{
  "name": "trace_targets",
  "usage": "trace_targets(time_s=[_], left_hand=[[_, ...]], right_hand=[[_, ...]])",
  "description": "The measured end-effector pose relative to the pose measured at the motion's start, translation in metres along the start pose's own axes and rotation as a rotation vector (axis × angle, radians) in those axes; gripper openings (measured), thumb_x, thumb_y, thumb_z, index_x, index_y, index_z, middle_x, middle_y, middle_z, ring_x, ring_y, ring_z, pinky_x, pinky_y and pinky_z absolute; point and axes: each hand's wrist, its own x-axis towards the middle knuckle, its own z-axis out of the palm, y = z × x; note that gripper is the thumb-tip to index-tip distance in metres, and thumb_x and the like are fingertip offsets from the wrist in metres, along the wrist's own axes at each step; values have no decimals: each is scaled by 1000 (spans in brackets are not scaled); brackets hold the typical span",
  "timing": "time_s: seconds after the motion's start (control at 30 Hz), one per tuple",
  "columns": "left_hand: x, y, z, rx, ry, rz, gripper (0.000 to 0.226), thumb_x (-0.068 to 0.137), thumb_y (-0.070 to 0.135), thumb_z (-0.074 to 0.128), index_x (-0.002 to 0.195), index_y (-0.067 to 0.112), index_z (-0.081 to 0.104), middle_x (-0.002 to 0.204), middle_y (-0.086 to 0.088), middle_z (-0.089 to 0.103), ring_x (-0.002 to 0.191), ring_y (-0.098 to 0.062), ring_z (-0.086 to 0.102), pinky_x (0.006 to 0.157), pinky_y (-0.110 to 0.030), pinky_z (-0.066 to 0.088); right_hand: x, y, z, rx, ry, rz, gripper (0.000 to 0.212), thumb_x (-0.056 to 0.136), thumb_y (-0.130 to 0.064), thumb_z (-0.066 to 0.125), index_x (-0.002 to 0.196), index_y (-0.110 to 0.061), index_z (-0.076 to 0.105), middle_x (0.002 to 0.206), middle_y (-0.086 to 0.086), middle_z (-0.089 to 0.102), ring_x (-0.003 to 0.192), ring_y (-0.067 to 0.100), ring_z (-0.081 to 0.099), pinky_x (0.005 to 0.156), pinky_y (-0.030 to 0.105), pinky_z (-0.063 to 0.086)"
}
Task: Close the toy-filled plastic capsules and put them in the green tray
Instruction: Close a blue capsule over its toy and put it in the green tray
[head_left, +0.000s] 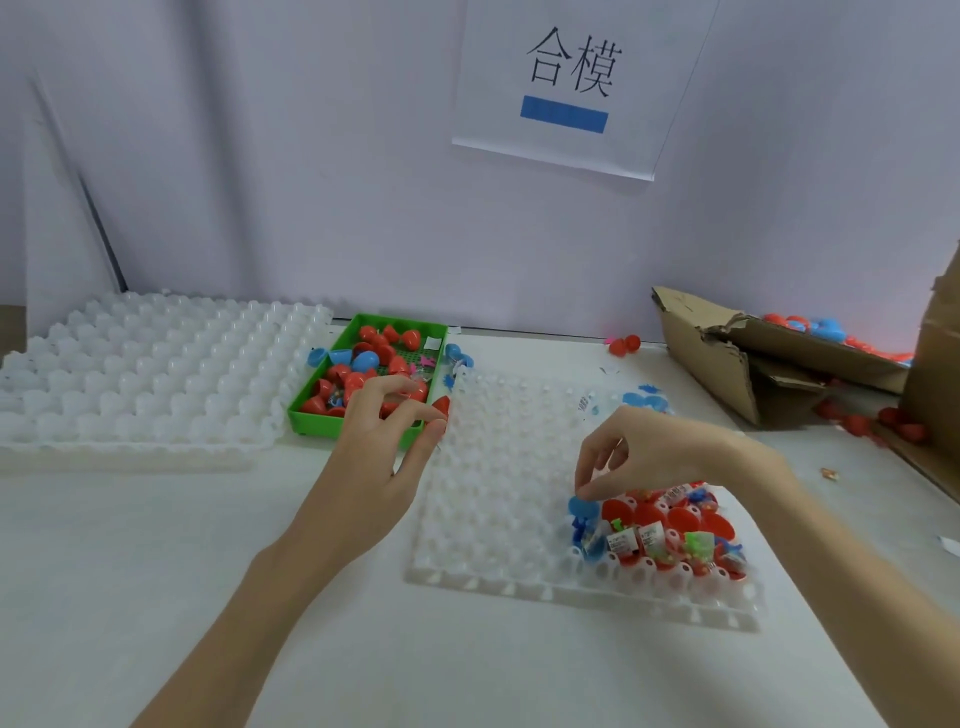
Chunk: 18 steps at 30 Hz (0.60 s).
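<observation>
Head view: a lot is sitting partly hidden. The left hand (382, 441) is covering the near right corner of the green tray (311, 410), so what is lying under the fingers is not showing. A red capsule piece (442, 407) is peeking out at the left fingertips, just off the tray's right edge; the thumb and forefinger are curling toward it, but I cannot tell whether they are actually pinching it or just touching it. The cardboard box (737, 358) at the bench's far right is getting cut off by the frame edge, with red and blue capsules inside it looking blurred.

The right hand (654, 452) is hovering over the near right part of the white moulded tray (493, 493), its fingertips pinching the top of a blue capsule (583, 506) sitting in a cell there. Beside it, open red capsule halves (675, 525) are filling the tray's near right corner, with small toys and printed slips poking out; the toy details are too small to read.

The green tray is lying toward the bench's far edge, holding a loose pile of red capsules and a blue one. Left of it a second white moulded tray (145, 374) is lying. A paper sign (571, 88) is hanging on the back wall.
</observation>
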Motion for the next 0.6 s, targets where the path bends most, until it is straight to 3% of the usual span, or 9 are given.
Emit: trace_targets(time_s=[0.07, 0.13, 0.27, 0.33, 0.4, 0.47, 0.5, 0.6], left_hand=[[0, 0, 0, 5, -13, 1, 42, 100, 44, 46, 110, 13, 74, 130, 2, 48, 125, -5, 40, 108, -2, 21], [0, 0, 1, 7, -27, 3, 41, 100, 44, 47, 107, 14, 74, 128, 5, 49, 123, -5, 43, 105, -3, 24], [-3, 1, 5, -1, -73, 21, 38, 100, 45, 49, 104, 17, 73, 123, 12, 49, 114, 8, 50, 92, -5, 38], [-4, 4, 9, -24, -107, 47, 41, 100, 48, 46, 105, 18, 73, 120, 13, 53, 111, 5, 55, 88, -7, 41], [-6, 8, 14, -75, -149, 60, 44, 100, 53, 45, 108, 20, 73, 117, 16, 55, 106, -2, 60, 85, -11, 45], [-8, 10, 17, -100, -206, 55, 43, 99, 58, 48, 117, 25, 70, 118, 21, 55, 106, -4, 61, 86, -14, 48], [-9, 10, 19, -99, -240, 49, 44, 97, 62, 52, 123, 30, 66, 120, 23, 54, 108, -4, 60, 87, -14, 48], [-11, 11, 22, -126, -318, 8, 60, 85, 68, 69, 136, 45, 48, 128, 26, 50, 115, -2, 57, 91, -12, 47]], right_hand=[[0, -2, 2, -38, -4, -22, 12, 81, -52, 78, 91, -45, 76, 100, -22, 71, 98, 0, 63, 95, 30, 54], [1, -3, 7, -82, 59, -41, 11, 80, -51, 79, 88, -43, 76, 103, -20, 69, 99, 6, 62, 93, 33, 54], [1, -7, 3, -119, 118, -66, 8, 82, -47, 80, 81, -40, 76, 96, -24, 67, 95, 2, 59, 73, 14, 43], [1, -11, -7, -102, 114, -63, 9, 84, -43, 79, 79, -38, 74, 94, -23, 68, 95, 4, 60, 74, 13, 43], [5, -19, -17, -66, 121, -71, 9, 86, -40, 79, 80, -36, 73, 95, -13, 72, 95, 14, 64, 82, 28, 54], [11, -30, -25, -26, 135, -81, 11, 86, -38, 79, 85, -27, 76, 96, -1, 75, 98, 27, 66, 92, 44, 57], [14, -35, -27, -6, 148, -82, 13, 86, -37, 79, 87, -24, 77, 95, 0, 75, 98, 27, 67, 91, 45, 57], [25, -47, -27, 42, 190, -74, 14, 85, -38, 80, 83, -25, 77, 85, -7, 72, 80, 12, 62, 68, 25, 52]])
